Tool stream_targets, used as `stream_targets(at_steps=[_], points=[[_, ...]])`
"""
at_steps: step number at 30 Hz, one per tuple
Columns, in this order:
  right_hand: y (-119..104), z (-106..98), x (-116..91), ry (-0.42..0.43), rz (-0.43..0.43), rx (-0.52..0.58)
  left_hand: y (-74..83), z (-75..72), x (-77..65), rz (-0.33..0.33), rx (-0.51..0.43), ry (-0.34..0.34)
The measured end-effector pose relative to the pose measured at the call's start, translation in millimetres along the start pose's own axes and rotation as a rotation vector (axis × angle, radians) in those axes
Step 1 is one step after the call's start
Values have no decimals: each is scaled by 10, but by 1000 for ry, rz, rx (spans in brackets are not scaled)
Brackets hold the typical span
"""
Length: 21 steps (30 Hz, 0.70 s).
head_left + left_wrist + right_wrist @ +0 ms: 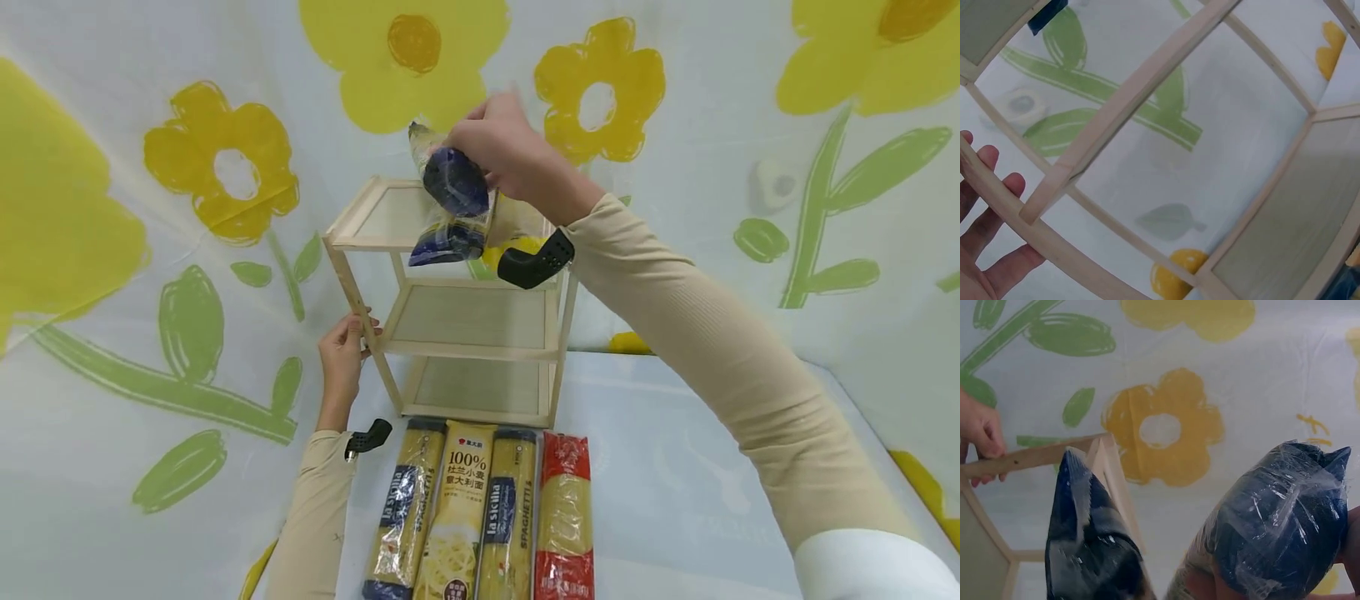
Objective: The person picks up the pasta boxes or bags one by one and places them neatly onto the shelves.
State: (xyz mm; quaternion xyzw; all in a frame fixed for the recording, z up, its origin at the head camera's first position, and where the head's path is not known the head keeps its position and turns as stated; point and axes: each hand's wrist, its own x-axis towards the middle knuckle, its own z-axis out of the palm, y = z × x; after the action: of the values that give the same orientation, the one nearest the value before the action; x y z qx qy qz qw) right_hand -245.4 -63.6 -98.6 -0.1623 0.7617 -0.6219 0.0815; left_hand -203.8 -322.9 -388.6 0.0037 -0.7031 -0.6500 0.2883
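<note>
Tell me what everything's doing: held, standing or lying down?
Left hand: gripping shelf
Right hand: gripping upper pack
Upper pack: held
Lower pack: held or resting, can't tell
Shelf: standing
Left blue pack: lying flat
Yellow pack: lying flat
Right blue pack: lying flat
Red pack: lying flat

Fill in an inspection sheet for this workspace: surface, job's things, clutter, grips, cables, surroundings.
Surface: pale tabletop, with a three-level wooden shelf standing on it.
Job's things: in front of the shelf, side by side, two blue-labelled spaghetti packets with a yellow packet between them, then a red-ended packet. A blue-ended packet is held; below it shows a second blue end, support unclear.
Clutter: nothing seen.
Left grip: bare hand, holding the shelf's left upright.
Right grip: bare hand, holding the blue-ended packet above the shelf.
Cables: nothing seen.
Surroundings: white flower-print backdrop; black device at the right wrist, another at the left.
</note>
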Motion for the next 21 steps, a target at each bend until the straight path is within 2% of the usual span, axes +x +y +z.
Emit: stream_targets(at_steps=[3,6,9,15,19,21], points=[[24,106,51,8,35,12,116,-6,-37,10,33,-10],[38,228,95,10,28,-12,180,-8,-57,13,32,-10],[51,337,130,42,-5,-130,162,-6,-56,10,6,-9],[132,490,143,120,-87,-366,-28,29,23,4,-14,-18],[154,623,111,91,-142,-527,-45,58,56,29,-11,-29],[152,697,95,42,-150,-629,-40,70,64,36,-4,-35]])
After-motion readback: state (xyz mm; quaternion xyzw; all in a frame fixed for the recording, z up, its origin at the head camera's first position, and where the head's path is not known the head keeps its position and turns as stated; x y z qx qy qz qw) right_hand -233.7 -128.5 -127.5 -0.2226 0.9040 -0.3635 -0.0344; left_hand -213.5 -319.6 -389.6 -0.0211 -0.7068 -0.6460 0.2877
